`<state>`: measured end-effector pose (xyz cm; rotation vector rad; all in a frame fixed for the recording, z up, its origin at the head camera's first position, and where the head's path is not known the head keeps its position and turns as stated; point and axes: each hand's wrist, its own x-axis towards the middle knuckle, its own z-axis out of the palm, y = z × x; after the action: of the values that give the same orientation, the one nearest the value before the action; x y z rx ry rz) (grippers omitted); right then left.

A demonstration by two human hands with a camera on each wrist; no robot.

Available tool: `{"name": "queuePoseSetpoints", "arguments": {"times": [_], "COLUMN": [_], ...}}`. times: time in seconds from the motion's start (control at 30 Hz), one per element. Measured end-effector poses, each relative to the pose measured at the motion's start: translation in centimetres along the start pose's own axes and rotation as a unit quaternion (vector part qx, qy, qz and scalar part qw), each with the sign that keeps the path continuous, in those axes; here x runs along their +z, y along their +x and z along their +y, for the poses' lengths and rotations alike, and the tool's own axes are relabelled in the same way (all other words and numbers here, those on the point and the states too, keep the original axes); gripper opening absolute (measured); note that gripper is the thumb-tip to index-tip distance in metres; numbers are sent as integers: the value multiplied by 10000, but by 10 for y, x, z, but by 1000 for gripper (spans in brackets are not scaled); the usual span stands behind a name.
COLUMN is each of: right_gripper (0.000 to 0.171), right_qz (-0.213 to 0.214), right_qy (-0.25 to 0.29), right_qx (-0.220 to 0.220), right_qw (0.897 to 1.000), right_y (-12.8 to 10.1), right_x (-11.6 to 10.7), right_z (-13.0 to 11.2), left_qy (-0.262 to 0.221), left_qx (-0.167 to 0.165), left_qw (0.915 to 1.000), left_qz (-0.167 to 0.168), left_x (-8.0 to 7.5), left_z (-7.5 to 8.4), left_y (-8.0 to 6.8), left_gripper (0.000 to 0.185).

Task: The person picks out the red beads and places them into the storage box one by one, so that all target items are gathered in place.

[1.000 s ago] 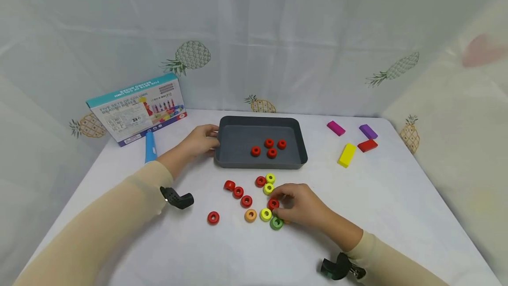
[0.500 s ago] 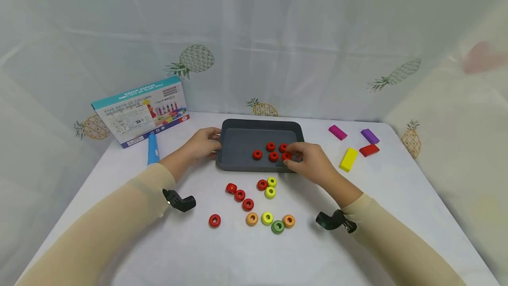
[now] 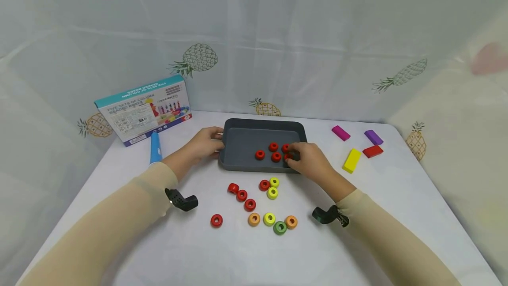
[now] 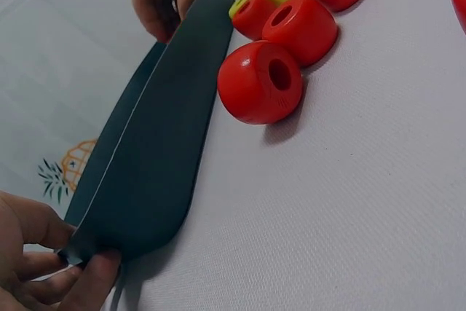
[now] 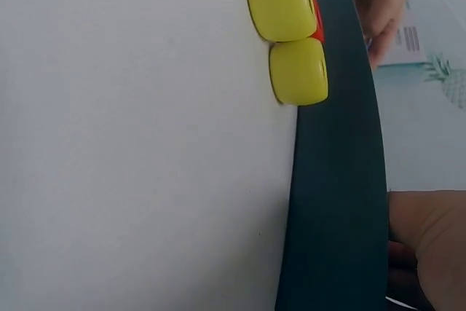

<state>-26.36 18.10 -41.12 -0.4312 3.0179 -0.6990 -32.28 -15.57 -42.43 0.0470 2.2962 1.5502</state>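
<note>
At the left end of the dark grey tray [image 3: 246, 138], my left hand [image 3: 204, 144] grips the rim; the left wrist view shows its fingers [image 4: 95, 282] curled at the tray's corner. My right hand [image 3: 311, 159] reaches over the tray's right front part and pinches a red bead [image 3: 287, 156], partly covered by the fingers. Beside it in the tray lie several more red beads [image 3: 276, 157]. The right wrist view shows the right hand [image 5: 433, 242] behind the tray wall [image 5: 338, 180], which hides the bead there.
In front of the tray lie loose red beads [image 3: 250, 205], yellow beads [image 3: 272, 193], orange beads [image 3: 254, 219] and a green bead [image 3: 279, 227]. Coloured blocks [image 3: 352, 160] lie to the right. A printed box [image 3: 144, 111] leans at the back left, near a blue stick-like object [image 3: 155, 148].
My right hand has moved from the loose beads up into the tray with a red bead. Over the last half second it has stayed there. The left hand keeps its hold on the tray.
</note>
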Motion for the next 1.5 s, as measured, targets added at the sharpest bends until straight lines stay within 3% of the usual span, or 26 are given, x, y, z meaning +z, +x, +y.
{"name": "queuePoseSetpoints", "arguments": {"times": [0.17,0.3,0.4,0.5,0.63,0.9,1.07,1.33,1.5], "right_gripper": [40,39,38,37,38,40,37,31,31], "right_qz": [374,702,626,334,124,230,141,116,306], "right_qy": [90,338,519,793,895,453,556,602,638], "right_qx": [-192,-842,-1332,-1502,-1491,-1307,-1137,-1046,-1153], "right_qw": [9991,9934,9878,9849,9847,9901,9919,9926,9908], "right_y": [-10,-27,-41,-51,-57,-57,-54,-53,-54], "right_x": [-7,-8,0,12,29,50,57,58,47], "right_z": [-9,-28,-43,-54,-58,-50,-45,-50,-54], "left_qy": [-18,31,56,50,63,61,17,-29,-16], "left_qx": [5,9,9,13,29,65,65,28,32], "left_qw": [10000,10000,10000,10000,10000,10000,10000,10000,10000], "left_qz": [-23,6,21,13,10,-24,-33,-45,-33], "left_x": [-1,-1,-2,-2,-2,0,0,0,0], "left_z": [1,2,2,2,1,-1,-1,1,2], "left_y": [0,-1,-2,-3,-3,-4,-4,-5,-6], "left_gripper": [65,65,65,65,65,65,65,66,64]}}
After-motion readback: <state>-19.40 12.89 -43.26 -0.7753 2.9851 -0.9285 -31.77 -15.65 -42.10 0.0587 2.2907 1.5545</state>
